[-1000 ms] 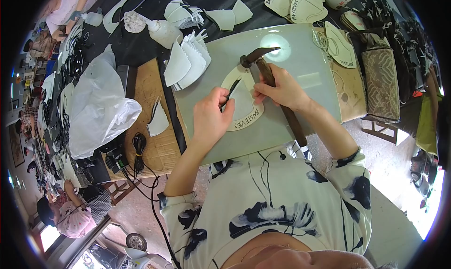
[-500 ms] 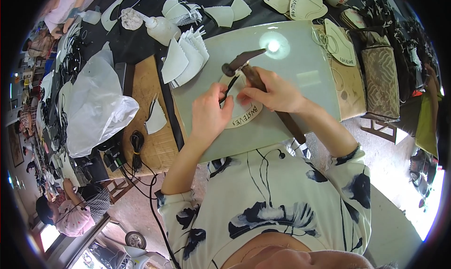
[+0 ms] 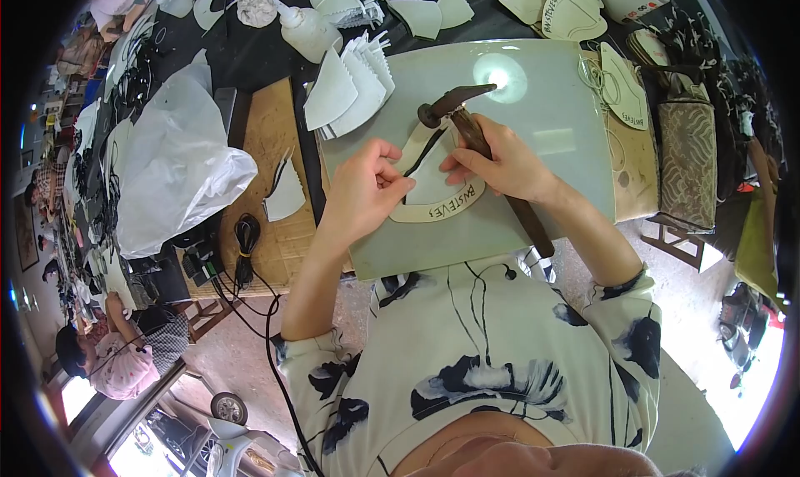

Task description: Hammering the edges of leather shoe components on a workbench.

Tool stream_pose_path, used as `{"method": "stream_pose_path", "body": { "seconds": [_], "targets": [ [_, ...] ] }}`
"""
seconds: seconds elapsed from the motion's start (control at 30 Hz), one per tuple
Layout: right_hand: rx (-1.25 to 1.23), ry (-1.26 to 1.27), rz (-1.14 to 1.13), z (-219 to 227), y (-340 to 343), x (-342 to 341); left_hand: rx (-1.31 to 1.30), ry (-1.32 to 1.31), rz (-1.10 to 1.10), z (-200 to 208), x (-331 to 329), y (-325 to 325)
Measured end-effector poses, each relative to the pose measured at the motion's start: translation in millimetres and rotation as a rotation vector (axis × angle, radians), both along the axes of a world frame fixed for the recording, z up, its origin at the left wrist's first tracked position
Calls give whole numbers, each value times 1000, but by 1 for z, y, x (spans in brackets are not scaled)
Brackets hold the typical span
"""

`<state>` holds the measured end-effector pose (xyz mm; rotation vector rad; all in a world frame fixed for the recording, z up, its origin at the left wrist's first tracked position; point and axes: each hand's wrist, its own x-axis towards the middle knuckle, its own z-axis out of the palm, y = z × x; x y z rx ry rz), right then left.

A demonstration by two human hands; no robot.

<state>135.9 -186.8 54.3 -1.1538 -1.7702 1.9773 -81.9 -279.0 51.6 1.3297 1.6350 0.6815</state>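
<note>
A curved cream pattern piece (image 3: 433, 213) with handwriting lies flat on the glossy grey-green board (image 3: 375, 248). A narrow black strip (image 3: 425, 152) runs along its left inner side. My left hand (image 3: 362, 195) is closed at the strip's lower end, which it pinches between thumb and finger. In my right hand (image 3: 510, 162) is a hammer (image 3: 527, 225), its wooden handle held slanting under the palm. The hammer's dark metal head sits just above the pattern piece's upper end. My right fingertips hang over the middle of the piece.
Scalloped white pieces (image 3: 350, 85) are stacked at the board's upper left, beside a white bottle (image 3: 310, 34). Further left lie a plastic bag (image 3: 171, 169) and a coiled black cable (image 3: 247, 235). More cream patterns (image 3: 571, 10) lie at the back right. A co-worker (image 3: 125, 360) sits at lower left.
My left hand has moved down and left along the black strip, leaving more of it in sight. My right hand keeps the hammer in much the same place. The whole view has shifted slightly.
</note>
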Motion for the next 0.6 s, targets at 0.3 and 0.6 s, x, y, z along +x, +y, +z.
{"method": "stream_pose_path", "body": {
  "seconds": [0.3,0.6],
  "targets": [
    [59,-41,94,-5,9,11,-28,161,-71,5,8,4],
    [76,-102,13,2,2,18,64,128,-20,3,30,13]
  ]
}}
